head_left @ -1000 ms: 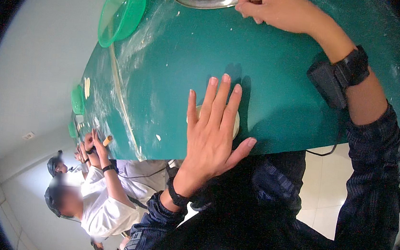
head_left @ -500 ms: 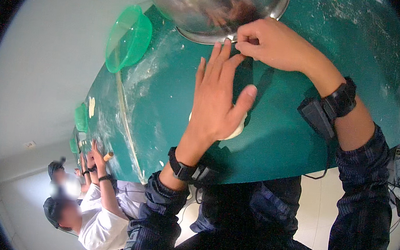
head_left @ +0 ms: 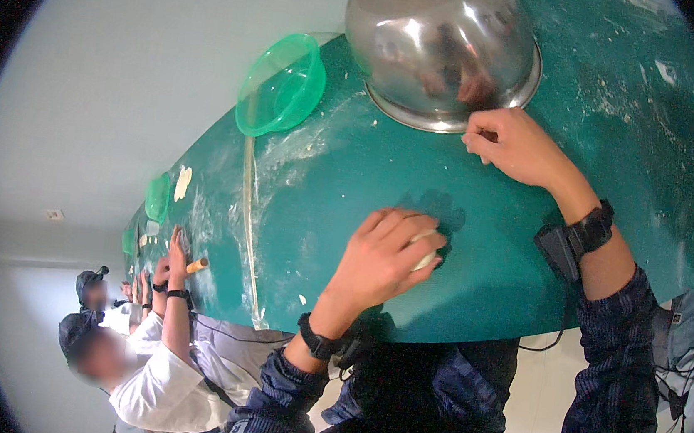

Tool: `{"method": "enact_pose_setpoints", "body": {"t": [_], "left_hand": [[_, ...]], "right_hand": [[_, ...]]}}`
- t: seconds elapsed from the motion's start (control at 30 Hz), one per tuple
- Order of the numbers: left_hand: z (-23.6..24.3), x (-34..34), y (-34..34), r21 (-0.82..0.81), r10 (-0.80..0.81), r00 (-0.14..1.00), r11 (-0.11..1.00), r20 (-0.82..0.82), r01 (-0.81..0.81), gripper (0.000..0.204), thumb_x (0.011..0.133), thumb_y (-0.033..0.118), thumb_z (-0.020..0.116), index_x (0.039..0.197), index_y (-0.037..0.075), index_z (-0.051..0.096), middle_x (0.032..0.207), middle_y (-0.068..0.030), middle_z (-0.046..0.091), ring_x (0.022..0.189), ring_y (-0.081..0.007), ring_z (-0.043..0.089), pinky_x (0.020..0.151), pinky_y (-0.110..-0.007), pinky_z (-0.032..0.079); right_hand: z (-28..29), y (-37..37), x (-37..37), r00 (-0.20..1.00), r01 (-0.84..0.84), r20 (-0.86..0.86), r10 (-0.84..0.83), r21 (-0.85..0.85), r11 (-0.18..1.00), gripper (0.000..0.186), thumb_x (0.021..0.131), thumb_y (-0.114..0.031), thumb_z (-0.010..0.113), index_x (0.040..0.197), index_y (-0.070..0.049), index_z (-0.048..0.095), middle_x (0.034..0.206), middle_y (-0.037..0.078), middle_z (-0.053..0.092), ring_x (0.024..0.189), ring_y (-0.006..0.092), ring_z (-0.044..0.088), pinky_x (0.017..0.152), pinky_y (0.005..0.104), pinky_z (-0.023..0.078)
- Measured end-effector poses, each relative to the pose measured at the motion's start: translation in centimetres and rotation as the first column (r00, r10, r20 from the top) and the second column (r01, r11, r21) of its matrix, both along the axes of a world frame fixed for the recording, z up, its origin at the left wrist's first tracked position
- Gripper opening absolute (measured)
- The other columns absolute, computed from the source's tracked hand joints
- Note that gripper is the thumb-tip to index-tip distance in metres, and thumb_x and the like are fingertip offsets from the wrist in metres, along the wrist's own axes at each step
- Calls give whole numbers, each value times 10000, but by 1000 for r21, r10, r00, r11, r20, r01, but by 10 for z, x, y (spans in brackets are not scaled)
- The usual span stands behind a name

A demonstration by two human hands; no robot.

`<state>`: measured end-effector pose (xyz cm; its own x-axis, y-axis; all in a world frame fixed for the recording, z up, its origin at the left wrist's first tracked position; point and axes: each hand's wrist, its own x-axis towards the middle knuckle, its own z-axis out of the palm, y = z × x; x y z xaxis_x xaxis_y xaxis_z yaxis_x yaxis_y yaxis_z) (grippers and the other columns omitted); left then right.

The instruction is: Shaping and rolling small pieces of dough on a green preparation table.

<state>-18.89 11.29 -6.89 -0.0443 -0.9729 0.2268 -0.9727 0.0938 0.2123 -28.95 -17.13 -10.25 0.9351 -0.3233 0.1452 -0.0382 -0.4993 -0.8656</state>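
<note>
My left hand point(head_left: 385, 258) is curled over a pale, rounded piece of dough point(head_left: 425, 251) on the green table point(head_left: 474, 287). The fingers and thumb wrap round it, so only part of its side shows. Farther off to the right, my right hand point(head_left: 516, 148) is closed, its fingertips bent in beside the rim of a large steel bowl point(head_left: 439, 46). That bowl stands upside down on the table. Whatever the right fingers hold, if anything, is hidden.
A green plastic basin point(head_left: 283, 85) stands at the table's far left edge, by a pale strip point(head_left: 248, 215) running across the tabletop. Flour dusts the surface. At the left, co-workers stand near a rolling pin point(head_left: 197, 265) and a flat dough piece point(head_left: 183, 184).
My left hand has drawn back from beside the right hand, and its outstretched fingers have closed round the dough. The right hand stays closed by the bowl rim. The view has shifted.
</note>
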Motion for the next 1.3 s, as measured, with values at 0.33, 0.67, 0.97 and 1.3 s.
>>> {"method": "enact_pose_setpoints", "body": {"t": [0.33, 0.67, 0.97, 1.3], "left_hand": [[25, 15, 110, 48, 474, 812, 871, -341, -488, 589, 908, 98, 566, 1492, 20, 575, 1537, -275, 568, 1465, -473, 512, 1215, -519, 417], [8, 0, 89, 121, 433, 879, 901, -199, -417, 743, 976, 314, 620, 1604, -42, 443, 1686, -271, 399, 1570, -463, 371, 1282, -560, 305], [0, 35, -8, 192, 371, 921, 902, 117, -387, 862, 953, 384, 673, 1637, -45, 372, 1726, -231, 349, 1621, -411, 286, 1310, -573, 223], [-17, 79, -43, -102, 446, 764, 831, -466, -547, 645, 1073, 250, 527, 1648, 0, 377, 1726, -265, 323, 1619, -437, 268, 1303, -524, 236]], "right_hand": [[6, 3, 1, 998, 20, -55, -17, 57, 998, 213, 948, -201, 705, 906, 7, 709, 731, 128, 702, 655, 219, 664, 650, 385, 516], [9, 4, 2, 999, 27, -40, -27, -11, 1000, 199, 936, -200, 723, 924, -1, 720, 762, 162, 716, 670, 262, 683, 661, 401, 525], [7, 4, 1, 999, 30, -21, -31, -43, 999, 215, 937, -237, 732, 915, -24, 736, 801, 192, 735, 704, 371, 710, 669, 462, 542], [8, 2, 2, 1000, 18, -17, -19, -48, 999, 231, 948, -240, 722, 927, -10, 732, 798, 196, 731, 699, 352, 706, 668, 458, 538]]}}
